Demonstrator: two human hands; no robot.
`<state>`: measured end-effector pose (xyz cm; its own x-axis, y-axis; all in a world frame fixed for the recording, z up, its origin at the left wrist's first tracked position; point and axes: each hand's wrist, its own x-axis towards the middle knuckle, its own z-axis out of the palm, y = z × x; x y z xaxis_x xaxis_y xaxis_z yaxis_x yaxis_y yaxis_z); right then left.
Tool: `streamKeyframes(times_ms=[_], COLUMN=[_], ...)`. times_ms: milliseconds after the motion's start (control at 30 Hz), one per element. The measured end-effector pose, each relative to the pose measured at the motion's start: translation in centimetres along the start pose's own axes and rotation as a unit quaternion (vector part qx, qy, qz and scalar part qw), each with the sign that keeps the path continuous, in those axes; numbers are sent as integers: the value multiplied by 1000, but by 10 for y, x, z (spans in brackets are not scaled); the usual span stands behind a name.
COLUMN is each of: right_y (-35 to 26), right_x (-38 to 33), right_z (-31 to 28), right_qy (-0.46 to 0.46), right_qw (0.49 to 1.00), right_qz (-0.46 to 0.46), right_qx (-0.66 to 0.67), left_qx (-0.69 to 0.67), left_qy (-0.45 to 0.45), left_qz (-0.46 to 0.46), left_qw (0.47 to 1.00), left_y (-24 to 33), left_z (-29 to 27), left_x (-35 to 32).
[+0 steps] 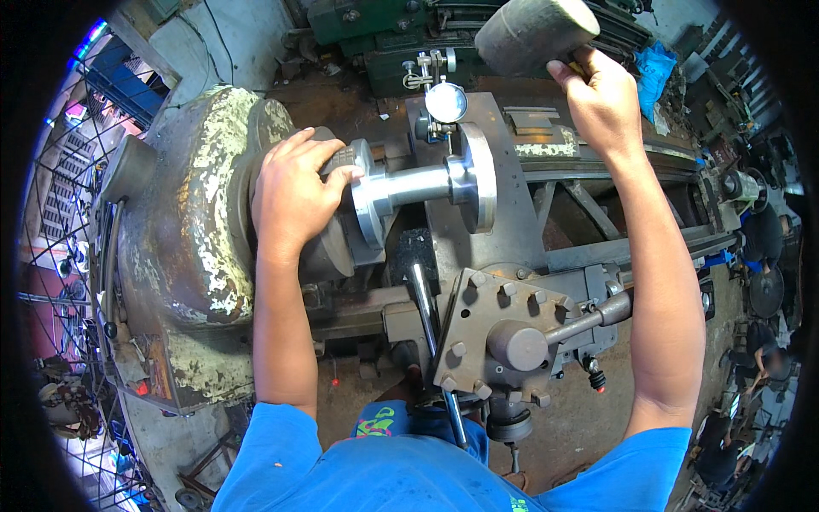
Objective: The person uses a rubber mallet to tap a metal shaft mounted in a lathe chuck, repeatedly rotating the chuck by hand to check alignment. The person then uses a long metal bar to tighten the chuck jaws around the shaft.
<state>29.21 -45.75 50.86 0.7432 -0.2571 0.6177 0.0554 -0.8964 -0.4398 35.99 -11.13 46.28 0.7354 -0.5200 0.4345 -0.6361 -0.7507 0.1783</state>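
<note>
My right hand (604, 102) is raised at the upper right, closed round the handle of a mallet with a thick, dark, barrel-shaped head (533, 36). Over at the left, my left hand (294, 183) grips the lathe chuck (328, 252), its fingers curved over the top and its thumb against a jaw. A shiny metal shaft (418, 185) with a round flange at each end is held in the chuck. Near its right flange (480, 179) stands a dial indicator (445, 102) on a jointed stand, its lower tip close to the workpiece. The mallet is apart from the shaft.
The worn headstock (205, 213) stands left of the chuck. A bolted tool post (503, 337) with a long lever (597, 320) sits nearest my body. Lathe bed rails (623, 243) run right. A blue bag (654, 77) lies beyond; people (768, 350) sit at the far right.
</note>
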Motion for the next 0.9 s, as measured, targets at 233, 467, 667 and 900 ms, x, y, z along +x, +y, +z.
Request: streamKeyframes(times_ms=[233, 467, 667, 900], right_y=[0, 16, 36, 44], right_x=[-4, 5, -4, -2], right_z=[8, 9, 20, 18], right_qy=[48, -105, -215, -272], right_qw=[998, 978, 925, 902], right_qz=[-8, 133, 196, 209], right_qx=[31, -121, -245, -263], left_qx=[1, 5, 33, 79], left_qy=[0, 15, 48, 175], left_qz=[1, 8, 35, 31], left_qw=[1000, 1000, 998, 981], left_y=[0, 1, 1, 26], left_z=[0, 2, 6, 36], left_x=[0, -1, -12, -72])
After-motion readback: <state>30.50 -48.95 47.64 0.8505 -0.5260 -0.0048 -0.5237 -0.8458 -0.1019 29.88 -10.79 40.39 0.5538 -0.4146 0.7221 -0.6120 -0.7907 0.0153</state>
